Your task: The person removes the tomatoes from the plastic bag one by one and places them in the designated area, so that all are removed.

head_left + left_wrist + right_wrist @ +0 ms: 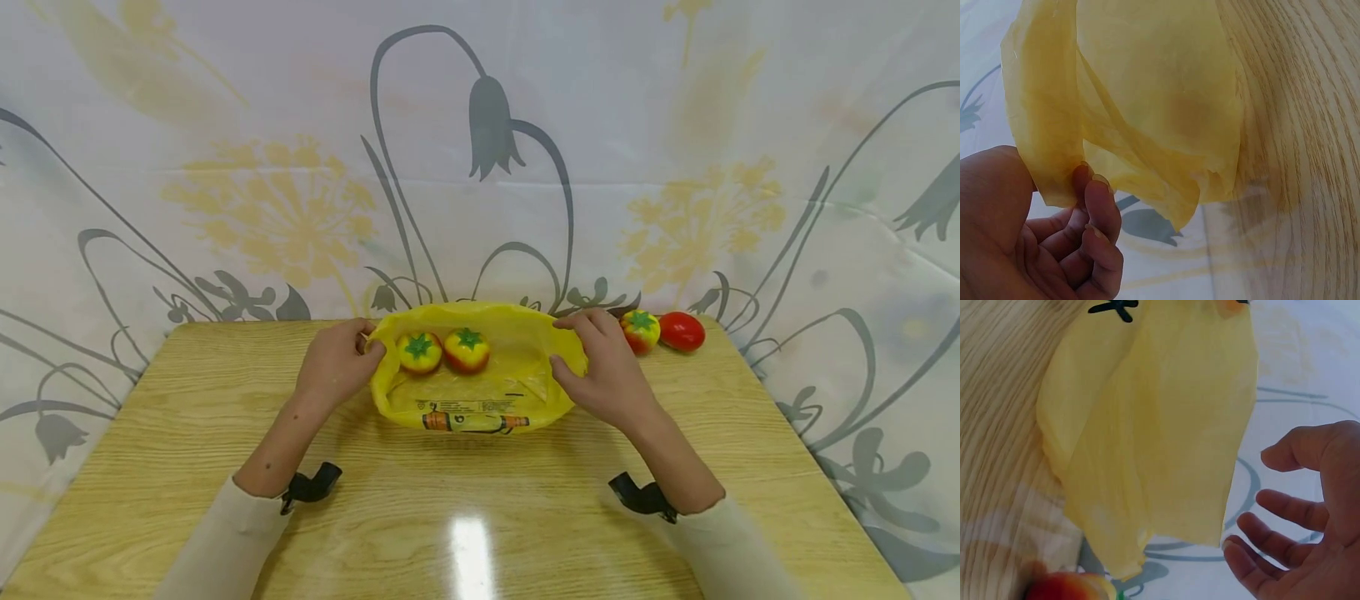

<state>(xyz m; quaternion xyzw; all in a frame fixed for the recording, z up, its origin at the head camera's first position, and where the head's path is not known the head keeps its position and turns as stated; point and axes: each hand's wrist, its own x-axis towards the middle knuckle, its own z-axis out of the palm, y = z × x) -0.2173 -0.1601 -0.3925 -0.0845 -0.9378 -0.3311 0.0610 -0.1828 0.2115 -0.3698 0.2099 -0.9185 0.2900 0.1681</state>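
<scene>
A yellow plastic bag (pixel 459 419) stands with its mouth spread wide on the table, printed on its front. Inside, toward the left, lie two red-and-yellow toy fruits (pixel 420 352) (pixel 467 350) with green tops. My left hand (pixel 335 364) pinches the bag's left rim between thumb and fingers; the left wrist view shows the fingers (pixel 1102 209) curled at the film (pixel 1047 112). My right hand (pixel 609 372) is at the right rim with thumb and fingers apart; in the right wrist view this hand (pixel 1310 512) stands off the bag (pixel 1191 425), holding nothing.
Behind my right hand, near the table's back edge, a red-and-yellow fruit (pixel 641 332) lies beside a red oval one (pixel 682 332). A dark item shows partly next to them. A flower-patterned cloth (pixel 480 208) hangs behind the wooden table (pixel 390 517).
</scene>
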